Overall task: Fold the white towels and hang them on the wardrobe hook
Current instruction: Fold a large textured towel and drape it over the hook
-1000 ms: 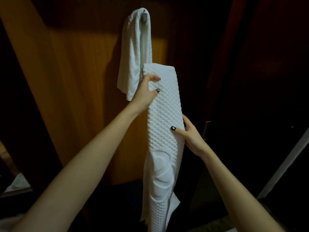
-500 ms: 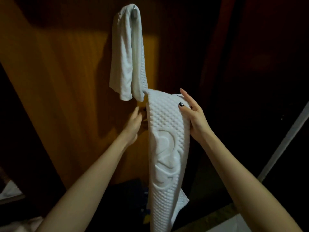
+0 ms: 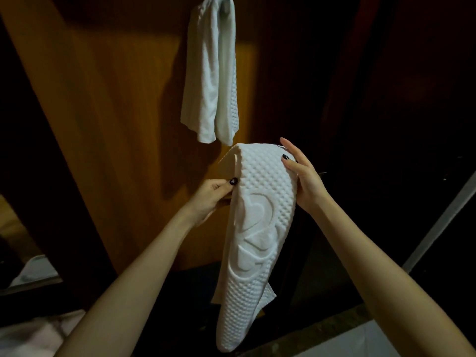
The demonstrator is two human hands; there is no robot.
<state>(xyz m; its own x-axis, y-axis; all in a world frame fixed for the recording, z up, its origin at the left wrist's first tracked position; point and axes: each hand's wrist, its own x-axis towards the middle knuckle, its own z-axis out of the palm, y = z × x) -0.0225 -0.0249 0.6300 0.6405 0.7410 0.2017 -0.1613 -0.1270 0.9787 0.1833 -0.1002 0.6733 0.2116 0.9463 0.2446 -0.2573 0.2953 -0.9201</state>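
A long white textured towel (image 3: 253,228) with an embossed heart pattern hangs folded lengthwise in front of me. My left hand (image 3: 212,195) pinches its left edge near the top. My right hand (image 3: 302,173) grips the upper right edge, fingers spread over the fold. Above, another white towel (image 3: 210,73) hangs doubled over the metal hook (image 3: 226,6) on the wooden wardrobe door (image 3: 116,112). The held towel's top sits just below the hung towel's lower end, apart from it.
Dark wardrobe panels stand to the right. A pale diagonal rail (image 3: 443,220) crosses the right edge. White fabric (image 3: 33,333) lies at the bottom left, and a light surface (image 3: 347,341) shows at the bottom right.
The held towel's top has dropped from beside the hung towel to below it. My left hand shifted from the top to the left edge; my right hand rose to the top.
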